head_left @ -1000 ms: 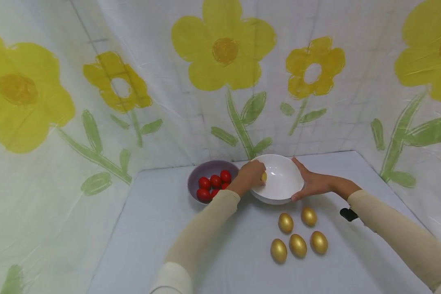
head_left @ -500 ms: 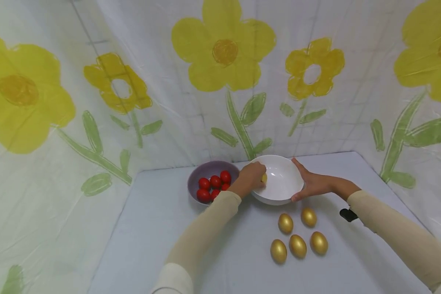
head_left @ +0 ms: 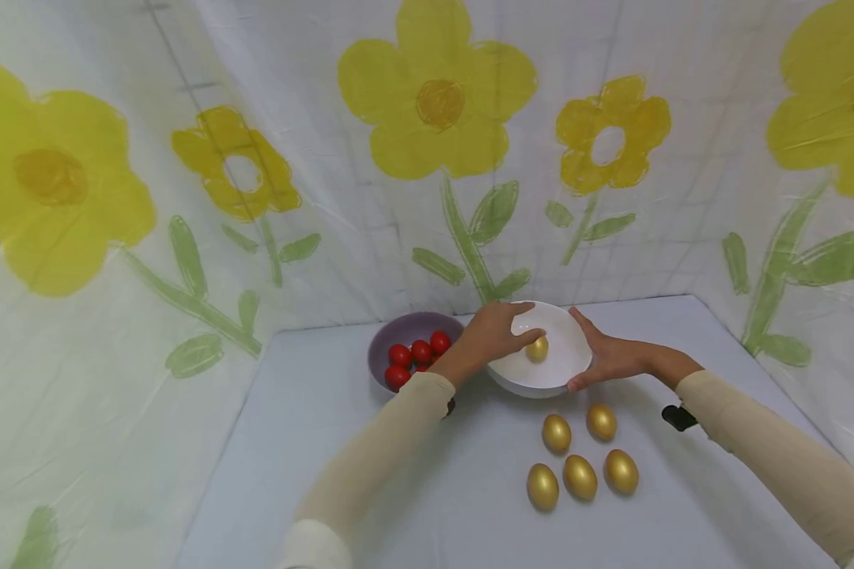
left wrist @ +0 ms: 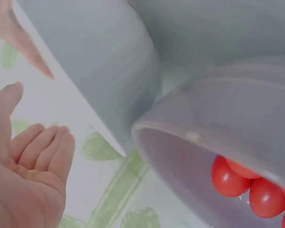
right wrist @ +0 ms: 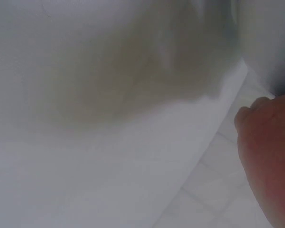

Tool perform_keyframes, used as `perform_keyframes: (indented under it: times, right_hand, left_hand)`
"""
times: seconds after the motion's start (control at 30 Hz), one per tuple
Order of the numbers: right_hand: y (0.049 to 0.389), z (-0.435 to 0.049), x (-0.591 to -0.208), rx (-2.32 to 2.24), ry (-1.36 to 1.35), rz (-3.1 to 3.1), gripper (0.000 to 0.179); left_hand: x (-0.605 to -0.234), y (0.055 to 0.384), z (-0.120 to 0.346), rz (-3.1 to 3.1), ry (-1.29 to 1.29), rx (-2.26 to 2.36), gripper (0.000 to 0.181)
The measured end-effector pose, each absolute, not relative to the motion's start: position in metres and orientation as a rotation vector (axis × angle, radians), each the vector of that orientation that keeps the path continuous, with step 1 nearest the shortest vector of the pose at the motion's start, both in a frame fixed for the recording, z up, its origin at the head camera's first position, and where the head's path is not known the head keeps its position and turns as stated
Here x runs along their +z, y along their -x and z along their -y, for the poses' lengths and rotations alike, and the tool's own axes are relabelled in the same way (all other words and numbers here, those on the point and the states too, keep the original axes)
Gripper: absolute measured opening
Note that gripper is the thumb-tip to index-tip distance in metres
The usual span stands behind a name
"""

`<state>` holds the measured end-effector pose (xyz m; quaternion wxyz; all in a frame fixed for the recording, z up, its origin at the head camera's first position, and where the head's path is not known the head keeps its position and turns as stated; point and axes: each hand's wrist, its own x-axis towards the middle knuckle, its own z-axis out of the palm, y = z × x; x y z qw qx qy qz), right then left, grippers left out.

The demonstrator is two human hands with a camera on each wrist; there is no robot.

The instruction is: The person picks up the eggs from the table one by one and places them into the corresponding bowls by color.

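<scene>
My left hand is over the white bowl, fingers and thumb spread apart beside a gold egg that lies inside. In the left wrist view, the left palm shows with nothing in it. My right hand rests against the bowl's right side, its thumb toward the front and its extended fingers toward the back. The right wrist view shows only part of that hand beside the bowl's blurred edge. Several more gold eggs lie on the table in front of the bowl.
To the left, close beside the white bowl, stands a purple bowl with several red eggs, partly hidden by my left forearm. A white curtain with yellow flowers hangs along the back edge of the pale table.
My left hand has let go of the gold egg inside the white bowl, and its fingers have spread. The right hand stays at the bowl's side.
</scene>
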<state>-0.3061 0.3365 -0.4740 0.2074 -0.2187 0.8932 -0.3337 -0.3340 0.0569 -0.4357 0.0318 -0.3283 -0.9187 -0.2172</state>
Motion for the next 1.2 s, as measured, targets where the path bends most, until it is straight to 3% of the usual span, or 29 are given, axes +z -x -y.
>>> perform_keyframes:
  times: [0.5,0.9,1.2]
  right_hand:
    - [0.310,-0.338,-0.478,-0.965,0.669,-2.483,0.143]
    - [0.309,-0.339,-0.482,-0.962,0.640,-2.502,0.144]
    - [0.309,-0.337,-0.480,-0.943,0.605,-2.512,0.145]
  left_hand:
    - [-0.435,0.251,-0.033,2.551,1.171,-1.541,0.067]
    - [-0.486,0.187,-0.014,2.556,1.312,-1.813,0.063]
    - [-0.517,0.162,-0.009,2.736,1.134,-1.860,0.065]
